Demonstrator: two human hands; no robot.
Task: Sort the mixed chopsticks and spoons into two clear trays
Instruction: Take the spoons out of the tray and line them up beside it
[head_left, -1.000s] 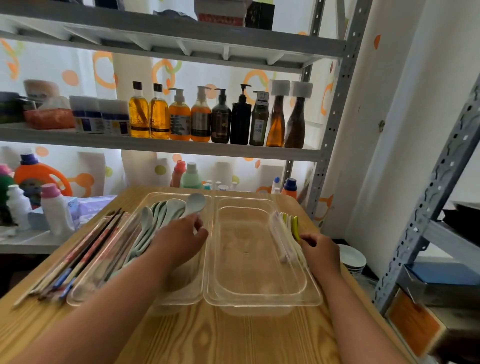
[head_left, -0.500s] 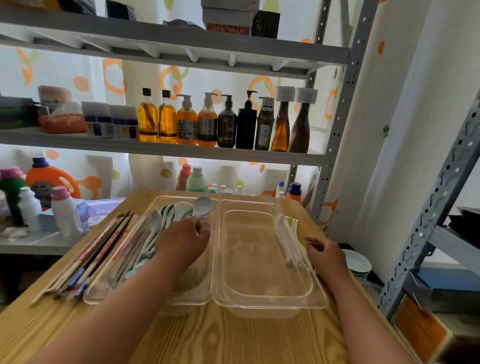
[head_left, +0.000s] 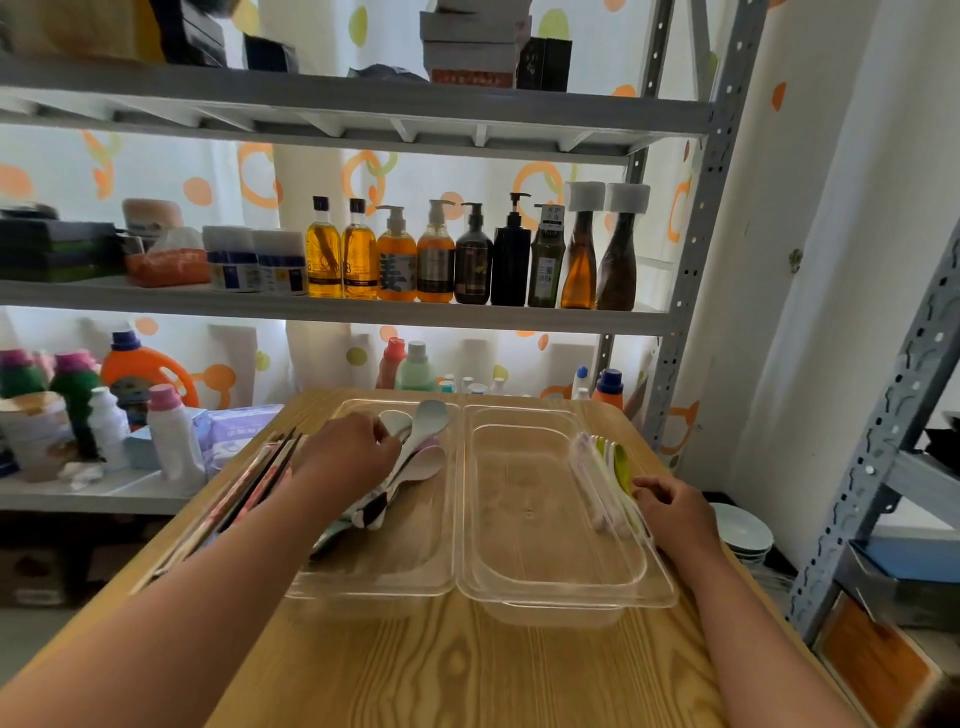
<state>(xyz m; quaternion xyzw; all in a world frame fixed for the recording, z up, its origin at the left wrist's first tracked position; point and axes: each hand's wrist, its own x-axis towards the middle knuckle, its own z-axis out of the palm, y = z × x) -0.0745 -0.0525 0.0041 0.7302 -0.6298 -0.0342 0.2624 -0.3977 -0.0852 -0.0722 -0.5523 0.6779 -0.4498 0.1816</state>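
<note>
Where the grey shelf rack (head_left: 332, 306) fills the upper half of the frame with its row of bottles (head_left: 467, 260), we find the wooden desk (head_left: 467, 675) spreading across the lower half. On it, at the centre, we see two clear trays side by side, rims touching: the left tray (head_left: 374, 591) and the right tray (head_left: 561, 601). The left hand (head_left: 348, 457) reaches into the far end of the left tray, its fingers (head_left: 384, 439) curled round the handles of a bunch of spoons (head_left: 423, 449), whose bowls point toward the upper part of the frame. The right hand (head_left: 675, 512) lies at the right tray's right rim with fingers bent; we cannot tell whether they grasp anything. The chopsticks (head_left: 244, 488) lie in a bundle along the left tray's left edge, partly behind the left forearm. A few pale and green utensils (head_left: 610, 462) lean along the right tray's right wall, just beside the right hand; we cannot tell their kind.
</note>
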